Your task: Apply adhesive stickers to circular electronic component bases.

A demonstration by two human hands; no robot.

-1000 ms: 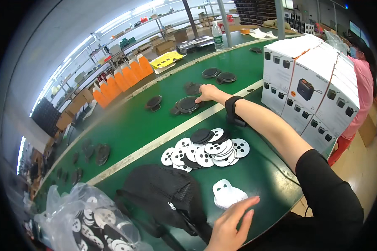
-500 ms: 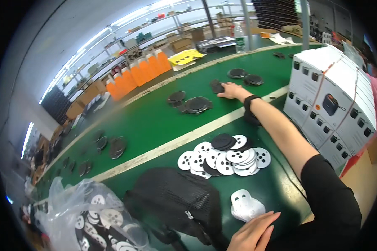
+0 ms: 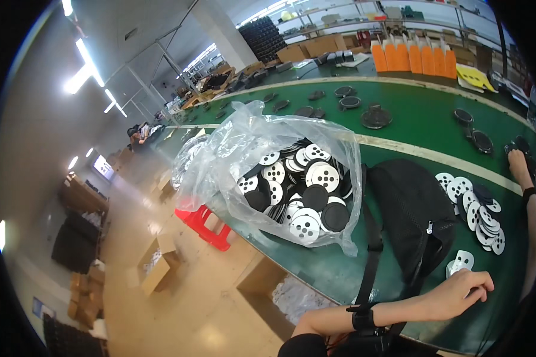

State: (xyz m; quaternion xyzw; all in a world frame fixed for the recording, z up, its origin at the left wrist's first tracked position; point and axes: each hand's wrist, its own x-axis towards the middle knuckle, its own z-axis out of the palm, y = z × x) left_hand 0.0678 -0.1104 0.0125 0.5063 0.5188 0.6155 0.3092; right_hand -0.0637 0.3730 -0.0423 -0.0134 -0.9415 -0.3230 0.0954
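At the far right, my right hand [image 3: 518, 165] reaches onto the green belt, its fingers closed on the edge of a small black part [image 3: 510, 148]. A black round part [image 3: 522, 143] lies just past it. My left hand [image 3: 458, 296] is at the lower right over the near table, its fingers loosely bent and apart with nothing seen in them. Beside its knuckles sits a shiny white cut-out piece [image 3: 462, 262], partly covered by the hand. Beyond that lies a heap of white and black discs with holes [image 3: 483, 217].
A clear plastic bag [image 3: 220, 172] full of similar discs stands left of a black mesh pouch [image 3: 408, 208]. More black round parts [image 3: 376, 116] lie along the belt. Below the table edge are a red stool [image 3: 203, 226] and a carton [image 3: 262, 285] with plastic inside.
The view has swung left, so the disc bag is now central and my hands appear farther right. My left hand's fingers, straight before, are now bent. The right hand stays at the black part.
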